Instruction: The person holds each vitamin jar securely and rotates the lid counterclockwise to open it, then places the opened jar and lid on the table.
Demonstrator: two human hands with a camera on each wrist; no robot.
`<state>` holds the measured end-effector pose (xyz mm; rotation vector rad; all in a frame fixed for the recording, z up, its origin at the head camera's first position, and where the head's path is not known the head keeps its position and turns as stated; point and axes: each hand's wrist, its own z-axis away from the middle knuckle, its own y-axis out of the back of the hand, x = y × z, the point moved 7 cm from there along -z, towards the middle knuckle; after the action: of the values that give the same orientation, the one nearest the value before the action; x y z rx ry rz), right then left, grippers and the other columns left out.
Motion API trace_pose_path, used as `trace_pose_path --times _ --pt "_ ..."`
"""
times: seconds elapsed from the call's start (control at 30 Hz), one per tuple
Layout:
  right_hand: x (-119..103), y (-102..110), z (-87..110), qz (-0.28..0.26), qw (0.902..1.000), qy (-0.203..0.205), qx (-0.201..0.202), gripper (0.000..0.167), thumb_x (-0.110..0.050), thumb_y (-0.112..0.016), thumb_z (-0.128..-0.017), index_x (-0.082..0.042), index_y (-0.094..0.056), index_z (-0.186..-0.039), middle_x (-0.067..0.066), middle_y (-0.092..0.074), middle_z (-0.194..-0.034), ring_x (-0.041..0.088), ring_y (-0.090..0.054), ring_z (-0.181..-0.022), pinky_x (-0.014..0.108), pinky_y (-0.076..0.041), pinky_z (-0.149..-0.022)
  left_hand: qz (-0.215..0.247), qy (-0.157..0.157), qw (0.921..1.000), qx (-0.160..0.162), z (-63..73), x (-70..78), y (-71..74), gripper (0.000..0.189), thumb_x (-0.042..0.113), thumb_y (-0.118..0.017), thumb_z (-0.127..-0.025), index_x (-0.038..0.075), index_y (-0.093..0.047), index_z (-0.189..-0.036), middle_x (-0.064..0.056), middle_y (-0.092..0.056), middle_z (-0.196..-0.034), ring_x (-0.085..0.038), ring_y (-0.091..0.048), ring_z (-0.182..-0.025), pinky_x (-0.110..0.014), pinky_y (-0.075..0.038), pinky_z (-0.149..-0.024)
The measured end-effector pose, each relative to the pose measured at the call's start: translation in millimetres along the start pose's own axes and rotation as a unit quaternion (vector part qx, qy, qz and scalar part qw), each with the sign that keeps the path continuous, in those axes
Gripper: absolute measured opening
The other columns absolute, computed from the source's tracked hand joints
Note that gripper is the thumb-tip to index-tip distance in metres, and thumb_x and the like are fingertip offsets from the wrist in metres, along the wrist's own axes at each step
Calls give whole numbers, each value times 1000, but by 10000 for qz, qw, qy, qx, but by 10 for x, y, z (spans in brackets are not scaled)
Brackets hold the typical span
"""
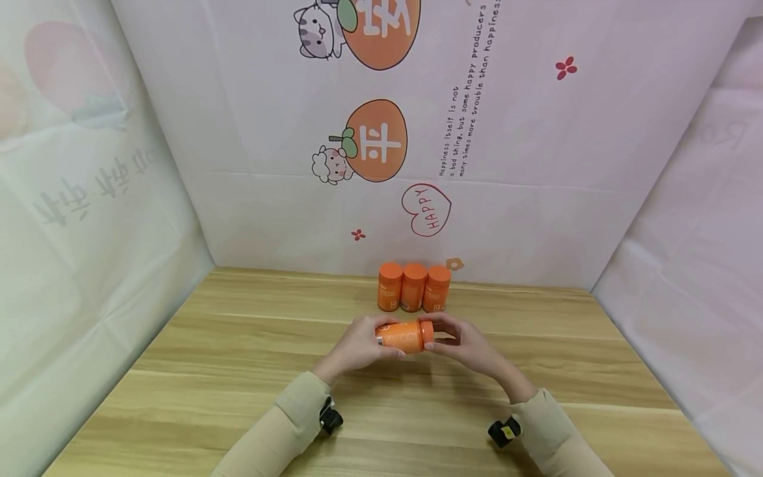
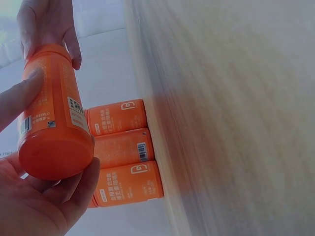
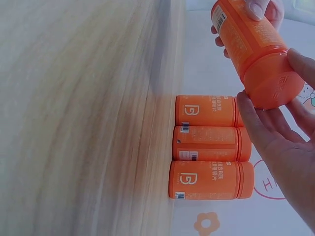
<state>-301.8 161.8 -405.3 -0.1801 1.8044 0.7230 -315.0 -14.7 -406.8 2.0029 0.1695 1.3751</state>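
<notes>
An orange supplement bottle (image 1: 402,336) lies sideways in the air above the table, its cap toward the right. My left hand (image 1: 361,344) grips it by the body, thumb on one side and fingers curled under the other, as the left wrist view shows. At the other end my right hand (image 1: 471,346) holds the ridged cap (image 3: 273,81) between thumb and fingers; the palm stays off it. The cap sits on the bottle. Labels with white print and a barcode (image 2: 75,104) face the left wrist camera.
Behind the hands, three matching orange bottles (image 1: 412,288) stand upright side by side near the back edge of the wooden table (image 1: 238,371). A white printed cloth (image 1: 512,225) rises behind them, and white cloth also hangs at both sides.
</notes>
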Motion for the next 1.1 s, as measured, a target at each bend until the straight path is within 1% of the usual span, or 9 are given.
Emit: trace_pose_path --times 0.2,0.27,0.37,0.43,0.67,0.83,0.97,1.1 --pt "-23 -2 6 -90 9995 298 3 49 -10 -68 -86 -10 -50 -132 14 -50 -135 24 -56 -117 31 -50 -93 34 -12 10000 -7 9 17 0 54 28 -85 -69 11 -64 -116 -4 -66 -104 -14 -58 -83 -29 -48 -71" --pt "-28 -2 11 -90 9994 341 0 48 -8 -68 -86 -10 -51 -131 12 -51 -134 25 -56 -117 31 -49 -93 47 -11 10000 -16 12 23 -2 54 27 -85 -69 11 -64 -116 -4 -66 -104 -14 -58 -83 -29 -48 -71" --pt "-36 -1 17 -89 9992 399 -11 49 -4 -68 -85 -10 -51 -131 12 -51 -134 32 -54 -117 30 -48 -94 38 -24 10000 -15 6 18 -6 54 27 -85 -69 10 -64 -116 -5 -66 -103 -14 -57 -82 -29 -48 -70" --pt "-42 2 17 -71 9990 433 6 49 -2 -68 -85 -10 -51 -130 12 -51 -133 35 -53 -117 30 -48 -95 37 -32 10000 -12 0 12 -9 54 28 -85 -69 10 -64 -115 -5 -66 -103 -14 -57 -82 -28 -48 -70" --pt "-46 17 12 136 9977 647 114 52 7 -68 -81 -9 -53 -128 12 -53 -131 23 -52 -120 32 -47 -96 47 -21 10000 4 7 22 -5 55 29 -85 -69 11 -64 -117 -4 -66 -104 -13 -57 -82 -28 -48 -71" --pt "-52 12 15 324 9952 888 236 53 8 -69 -79 -7 -53 -128 13 -52 -130 18 -51 -122 33 -47 -96 60 -10 10000 16 2 14 -1 56 27 -85 -69 10 -64 -117 -4 -66 -104 -13 -57 -82 -28 -48 -70" --pt "-63 2 15 384 9943 935 330 54 10 -69 -78 -8 -54 -127 12 -52 -129 15 -50 -122 33 -47 -97 49 29 10000 33 0 20 7 56 28 -85 -69 10 -64 -118 -4 -66 -104 -13 -57 -82 -28 -48 -70" --pt "-73 4 8 384 9942 929 385 54 11 -69 -78 -9 -54 -126 10 -53 -129 15 -50 -122 33 -46 -98 38 50 10000 55 0 25 17 56 27 -85 -69 10 -64 -118 -4 -66 -104 -14 -57 -82 -29 -48 -70"
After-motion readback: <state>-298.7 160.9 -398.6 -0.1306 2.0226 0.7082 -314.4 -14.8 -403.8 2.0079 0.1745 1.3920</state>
